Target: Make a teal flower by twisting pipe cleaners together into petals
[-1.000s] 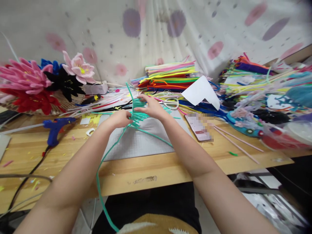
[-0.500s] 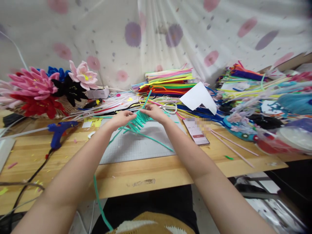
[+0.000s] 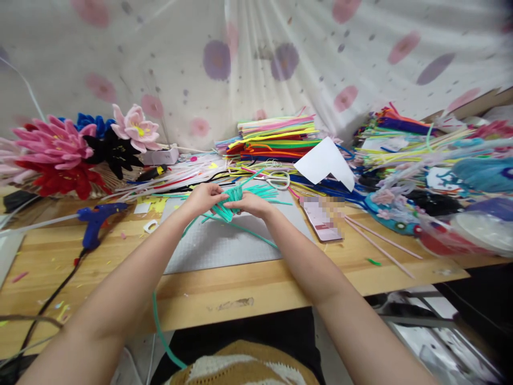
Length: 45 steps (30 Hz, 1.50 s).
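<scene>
Grasping teal bundle (image 3: 226, 210) between left hand (image 3: 203, 199) and right hand (image 3: 253, 205), over grey mat (image 3: 216, 250), back from front edge of worktop (image 3: 272, 275). Probably gathering it into compact shape; next, likely needing steady pinch from both sides.

Here's the left hand (image 3: 203, 200) and the right hand (image 3: 254, 205), both gripping a teal bundle (image 3: 232, 195) between them, over the gray mat (image 3: 224, 251)! Cut teal stems (image 3: 262, 192) fan out behind. Phone (image 3: 320, 220) just beside the mat, blue glue gun (image 3: 93, 227) off left, fuzzy flowers (image 3: 56, 141) beyond it.
</scene>
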Motion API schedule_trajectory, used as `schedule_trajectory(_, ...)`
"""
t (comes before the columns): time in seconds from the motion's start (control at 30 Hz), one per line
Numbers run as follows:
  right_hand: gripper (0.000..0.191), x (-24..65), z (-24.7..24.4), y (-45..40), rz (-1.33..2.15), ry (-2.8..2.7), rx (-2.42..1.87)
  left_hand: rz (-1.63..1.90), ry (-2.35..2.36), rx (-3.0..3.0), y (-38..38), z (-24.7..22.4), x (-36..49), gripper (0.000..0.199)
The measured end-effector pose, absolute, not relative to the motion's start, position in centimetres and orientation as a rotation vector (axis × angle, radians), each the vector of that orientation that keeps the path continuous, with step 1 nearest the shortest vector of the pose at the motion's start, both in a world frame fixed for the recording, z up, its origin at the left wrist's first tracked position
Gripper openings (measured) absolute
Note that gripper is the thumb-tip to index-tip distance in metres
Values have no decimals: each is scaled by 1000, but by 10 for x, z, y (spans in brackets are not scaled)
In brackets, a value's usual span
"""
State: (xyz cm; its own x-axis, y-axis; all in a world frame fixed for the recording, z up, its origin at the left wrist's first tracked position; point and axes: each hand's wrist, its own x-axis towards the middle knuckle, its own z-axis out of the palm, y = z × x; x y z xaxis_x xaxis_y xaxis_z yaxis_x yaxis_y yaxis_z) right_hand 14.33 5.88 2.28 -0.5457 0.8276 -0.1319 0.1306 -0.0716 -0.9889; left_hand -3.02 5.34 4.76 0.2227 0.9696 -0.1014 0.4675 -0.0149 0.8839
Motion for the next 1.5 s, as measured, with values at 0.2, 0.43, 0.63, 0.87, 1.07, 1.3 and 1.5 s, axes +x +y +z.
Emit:
schedule_trajectory(0.2,24,139,17,55,1970,-1458,-1020,662,1318,1643,54,40,-41,31)
schedule_trajectory(0.43,21,133,14,52,2219,-1232,-1000,795,1490,1674,61,29,-44,28)
schedule_trajectory(0.63,14,124,13,48,2202,-1143,-1005,755,1445,1731,68,37,-43,30)
schedule_trajectory(0.87,6,118,3,55,1908,-865,-1140,1345,1671,2164,18,75,-36,22)
schedule_trajectory(1.07,28,121,2,55,1801,-807,-1128,986,1738,1641,10,28,-32,31)
schedule_trajectory(1.3,23,122,-1,49,1842,-1063,-1027,1223,1250,1146,30,-12,-19,33)
schedule_trajectory(1.5,25,124,-7,51,1797,-1096,-1049,1304,1131,979,27,-12,-15,36)
